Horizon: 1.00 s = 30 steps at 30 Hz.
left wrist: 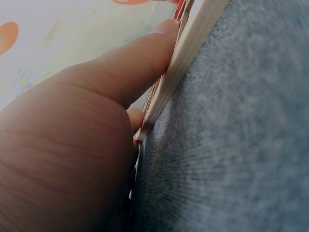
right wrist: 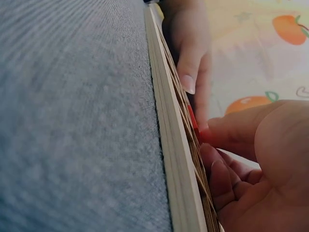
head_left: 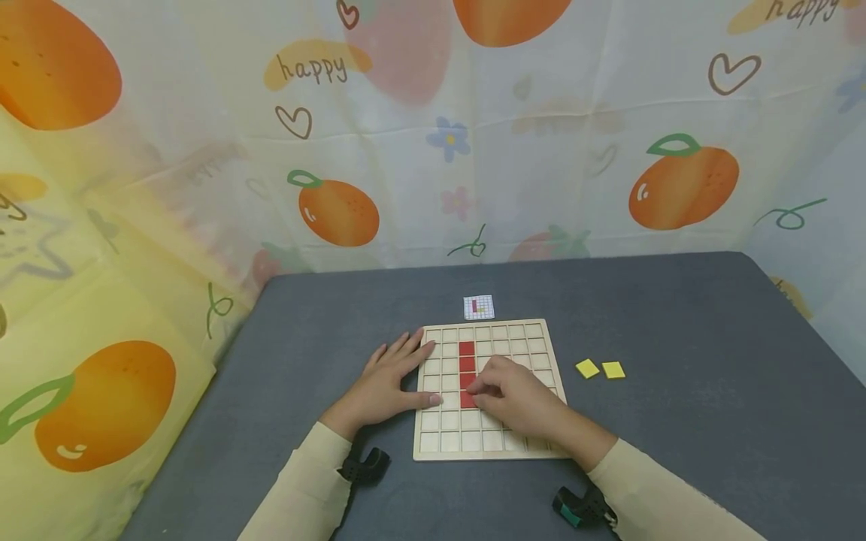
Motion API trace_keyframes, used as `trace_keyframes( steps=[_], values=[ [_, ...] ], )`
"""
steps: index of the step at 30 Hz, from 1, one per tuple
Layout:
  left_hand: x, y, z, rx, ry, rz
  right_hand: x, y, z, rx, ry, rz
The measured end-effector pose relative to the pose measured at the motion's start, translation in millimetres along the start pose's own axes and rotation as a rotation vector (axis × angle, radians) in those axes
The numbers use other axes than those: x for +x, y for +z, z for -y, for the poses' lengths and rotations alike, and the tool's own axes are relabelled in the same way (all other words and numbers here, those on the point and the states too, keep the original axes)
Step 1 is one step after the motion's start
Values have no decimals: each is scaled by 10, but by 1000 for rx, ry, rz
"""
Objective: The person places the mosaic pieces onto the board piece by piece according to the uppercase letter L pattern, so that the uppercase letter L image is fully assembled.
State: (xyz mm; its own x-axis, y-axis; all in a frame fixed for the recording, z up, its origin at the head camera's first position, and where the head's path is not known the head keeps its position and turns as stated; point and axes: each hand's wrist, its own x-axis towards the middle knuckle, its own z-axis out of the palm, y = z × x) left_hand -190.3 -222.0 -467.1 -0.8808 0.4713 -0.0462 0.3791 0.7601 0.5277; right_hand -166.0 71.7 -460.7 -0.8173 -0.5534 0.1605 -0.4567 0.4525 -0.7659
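Observation:
A wooden grid board [head_left: 449, 443] lies on the table, with a column of several red square tiles [head_left: 467, 349] in its cells. My left hand [head_left: 386, 387] rests on the board's left edge, fingers spread and thumb reaching over the rim. Over the middle of the board, my right hand [head_left: 521, 398] has its thumb and curled fingers at the lowest red tile [head_left: 468, 401]. In the right wrist view, the thumb touches this red tile [right wrist: 193, 119], with the forefinger close beside it. The fingers partly hide the tile's edge.
Two yellow square tiles [head_left: 587, 368] lie on the grey table [head_left: 676, 451] right of the board. A small printed grid card [head_left: 478, 307] with a coloured pattern sits just behind the board. A fruit-patterned cloth [head_left: 419, 188] hangs beyond the table.

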Motion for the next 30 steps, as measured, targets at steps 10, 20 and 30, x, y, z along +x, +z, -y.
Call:
trace_keyframes(
  steps=[10, 20, 30],
  values=[
    [12, 15, 1, -5, -8, 2, -38, -88, 5, 123, 19, 39],
    [8, 5, 2, -6, -7, 4, -64, -426, -109, 359, 97, 13],
    [-10, -8, 12, -20, 12, 8, -145, -870, -316, 428, 144, -43]
  ],
)
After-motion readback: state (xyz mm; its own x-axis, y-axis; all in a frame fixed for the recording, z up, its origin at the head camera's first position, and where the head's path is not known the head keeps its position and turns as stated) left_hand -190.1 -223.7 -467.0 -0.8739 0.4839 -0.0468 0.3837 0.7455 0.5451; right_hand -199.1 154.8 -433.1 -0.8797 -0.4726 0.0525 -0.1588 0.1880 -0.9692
